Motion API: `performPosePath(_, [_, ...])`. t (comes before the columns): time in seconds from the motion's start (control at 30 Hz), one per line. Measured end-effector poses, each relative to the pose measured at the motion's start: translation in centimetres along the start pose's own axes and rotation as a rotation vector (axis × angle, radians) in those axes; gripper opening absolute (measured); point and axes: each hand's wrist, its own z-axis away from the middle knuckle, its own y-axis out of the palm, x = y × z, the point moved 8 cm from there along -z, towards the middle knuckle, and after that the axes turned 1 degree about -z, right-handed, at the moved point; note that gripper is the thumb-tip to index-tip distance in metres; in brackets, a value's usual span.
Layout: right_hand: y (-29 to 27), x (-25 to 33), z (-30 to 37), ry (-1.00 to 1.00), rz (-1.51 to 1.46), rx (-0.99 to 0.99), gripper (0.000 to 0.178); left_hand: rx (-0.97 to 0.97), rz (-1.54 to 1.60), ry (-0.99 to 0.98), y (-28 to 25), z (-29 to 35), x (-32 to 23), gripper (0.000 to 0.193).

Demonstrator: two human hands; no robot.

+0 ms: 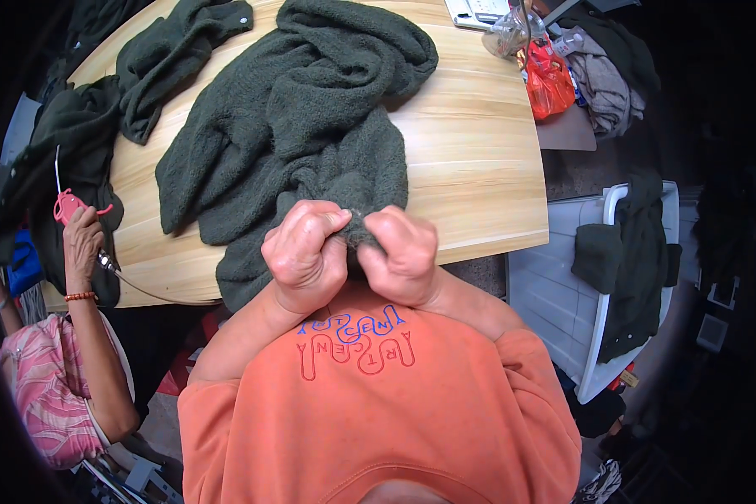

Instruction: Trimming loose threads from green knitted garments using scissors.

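Note:
A dark green knitted garment (311, 101) lies bunched across the wooden table and hangs over its near edge towards me. My left hand (308, 252) is closed on a fold of it, thumb and fingers pinching the knit. Close beside it, my right hand (401, 254) grips the same fold, slightly blurred. Between the two hands a small fuzzy patch of the knit is pulled up. The rest of the garment spreads out beyond my hands in thick folds.
At the left a co-worker's hand (82, 239) holds a pink air gun (74, 207) with a hose. More dark green garments (176, 50) lie at the table's (479, 168) far left. A white plastic bin (554, 277) with a garment over it stands right; a red bag (548, 84) sits far right.

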Motion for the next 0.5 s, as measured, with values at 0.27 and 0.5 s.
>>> performPosePath(0.27, [-0.3,-1.9,-0.8,0.045,-0.029,-0.062,0.016,0.016,0.013,0.056,0.6,0.2,-0.3,0.021])
performPosePath(0.5, [-2.7,-4.0,-0.8,0.077,0.166,-0.147,0.021,0.066,0.001,-0.287,0.3,2.5,4.8,0.014])
